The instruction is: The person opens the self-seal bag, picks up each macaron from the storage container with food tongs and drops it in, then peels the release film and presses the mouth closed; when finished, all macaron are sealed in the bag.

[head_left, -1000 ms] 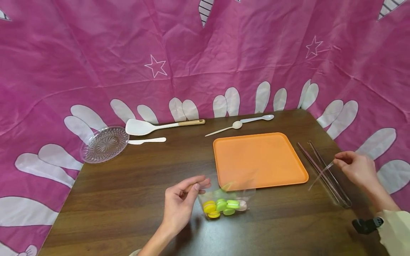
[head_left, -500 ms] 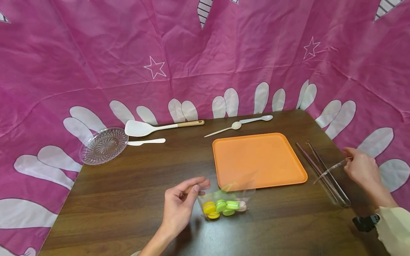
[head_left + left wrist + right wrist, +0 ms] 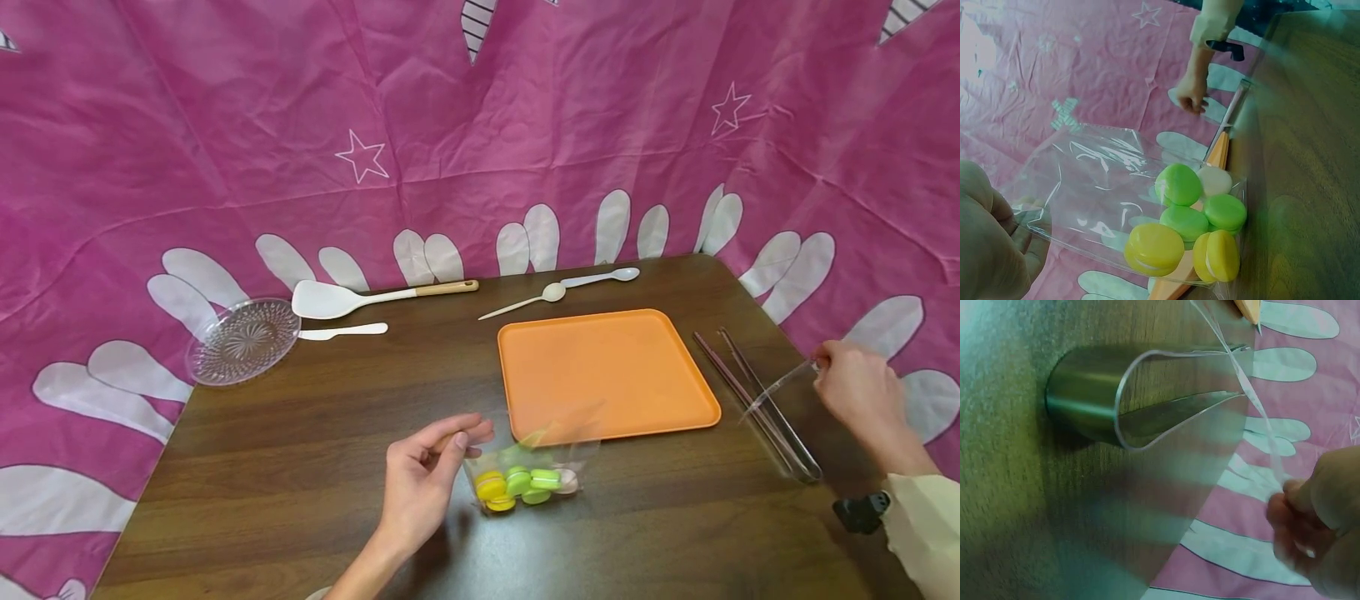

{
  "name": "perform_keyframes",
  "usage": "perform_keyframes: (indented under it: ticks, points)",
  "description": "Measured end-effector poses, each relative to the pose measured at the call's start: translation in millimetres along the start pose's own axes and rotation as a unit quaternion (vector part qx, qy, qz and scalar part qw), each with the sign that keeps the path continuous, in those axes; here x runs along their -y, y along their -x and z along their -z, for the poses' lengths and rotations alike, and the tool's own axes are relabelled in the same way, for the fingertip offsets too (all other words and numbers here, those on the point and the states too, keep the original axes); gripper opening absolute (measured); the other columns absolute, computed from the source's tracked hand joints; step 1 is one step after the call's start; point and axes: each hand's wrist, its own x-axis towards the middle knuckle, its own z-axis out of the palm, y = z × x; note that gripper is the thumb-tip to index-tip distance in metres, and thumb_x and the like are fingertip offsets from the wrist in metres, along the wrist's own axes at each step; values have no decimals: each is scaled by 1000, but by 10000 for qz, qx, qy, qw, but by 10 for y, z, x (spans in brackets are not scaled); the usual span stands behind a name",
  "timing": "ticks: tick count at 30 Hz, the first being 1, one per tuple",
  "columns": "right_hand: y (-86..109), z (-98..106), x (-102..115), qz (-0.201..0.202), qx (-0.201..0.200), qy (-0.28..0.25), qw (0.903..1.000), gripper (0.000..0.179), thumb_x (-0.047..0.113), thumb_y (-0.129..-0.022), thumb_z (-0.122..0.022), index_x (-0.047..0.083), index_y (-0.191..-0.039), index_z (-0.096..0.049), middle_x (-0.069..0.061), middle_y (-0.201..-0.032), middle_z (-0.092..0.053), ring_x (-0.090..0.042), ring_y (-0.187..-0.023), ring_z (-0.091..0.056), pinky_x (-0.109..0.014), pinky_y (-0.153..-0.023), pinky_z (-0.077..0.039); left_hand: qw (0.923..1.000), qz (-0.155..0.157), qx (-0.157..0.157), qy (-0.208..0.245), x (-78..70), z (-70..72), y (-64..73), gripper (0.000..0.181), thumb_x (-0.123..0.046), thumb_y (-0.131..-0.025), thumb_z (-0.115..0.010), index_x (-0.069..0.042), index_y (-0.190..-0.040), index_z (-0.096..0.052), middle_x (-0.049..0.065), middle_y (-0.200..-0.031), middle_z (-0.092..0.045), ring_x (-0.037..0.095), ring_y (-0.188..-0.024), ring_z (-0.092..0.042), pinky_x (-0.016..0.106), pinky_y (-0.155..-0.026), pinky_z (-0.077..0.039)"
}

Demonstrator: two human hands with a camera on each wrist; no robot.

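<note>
My left hand (image 3: pixel 423 471) pinches a clear plastic bag (image 3: pixel 1094 181) by its upper corner, close over the table in front of the orange tray (image 3: pixel 607 375). Inside the bag lie several toy-like macarons: a yellow macaron (image 3: pixel 1154 250), green ones (image 3: pixel 1177 184) and a pale one (image 3: pixel 1215 180). At the right, my right hand (image 3: pixel 858 387) pinches one end of a thin clear plastic strip (image 3: pixel 1260 411), its other end trailing leftward. Metal tongs (image 3: pixel 1082 394) rest on the table below that strip, which crosses over them in the head view.
A clear patterned plate (image 3: pixel 247 342), a white turner (image 3: pixel 326 300) and a white knife (image 3: pixel 345 331) lie at the back left. Behind the tray are a beige spoon (image 3: pixel 553 292) and a pale spoon (image 3: pixel 625 274). A pink cloth (image 3: pixel 450 125) hangs behind the table.
My right hand has moved to the right, drawing the clear strip along with it over the tongs. My left hand and the bag stay in place.
</note>
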Motion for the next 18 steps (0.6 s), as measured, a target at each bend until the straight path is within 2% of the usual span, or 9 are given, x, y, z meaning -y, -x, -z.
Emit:
perform_keyframes:
  ticks: [3,5,7,11,15,18]
  points:
    - [-8,-16,-29,300,407,66,9987,37,-8,-70,-59,-9,-107,-59,-40,-102,-55,-67,-87,-51,-71,-63,-41,10000,3,21,-1,-1,-1,-1,20,13,-96,-54,11,-112,-67,23,-100,-72,29,-91,-73,35,-74,-59]
    - [-13,-35,-42,476,505,213,9974,51,-8,-66,-64,-11,-115,-52,-43,-109,-50,-66,-93,-48,-72,-69,-40,10000,-16,39,17,-2,-2,-1,21,13,-96,-54,11,-112,-67,24,-100,-72,29,-91,-73,35,-74,-59]
    - [-26,-45,-50,498,502,380,9968,61,-7,-64,-69,-13,-120,-43,-46,-111,-44,-68,-95,-44,-74,-70,-38,10000,-39,53,28,-4,-2,-2,21,13,-96,-54,11,-112,-67,24,-101,-72,28,-91,-73,35,-74,-59]
    - [-69,-15,-42,276,542,545,9967,82,-5,-64,-76,-15,-127,-25,-51,-109,-33,-73,-95,-35,-78,-68,-31,9999,-61,75,29,-7,-2,-1,21,13,-96,-54,11,-113,-67,24,-101,-72,29,-91,-73,35,-74,-59]
    - [-116,31,-34,245,627,558,9962,91,-5,-65,-77,-14,-134,-18,-53,-112,-32,-75,-95,-34,-79,-70,-31,10000,-42,73,18,-9,-3,0,21,13,-96,-54,10,-113,-67,24,-101,-72,31,-91,-73,35,-74,-59]
    - [-127,34,-39,431,657,581,9952,82,-4,-66,-73,-12,-132,-25,-51,-110,-37,-71,-93,-39,-76,-70,-36,10000,-29,70,24,-10,-4,0,21,13,-96,-54,10,-113,-67,24,-101,-72,29,-91,-73,36,-74,-59]
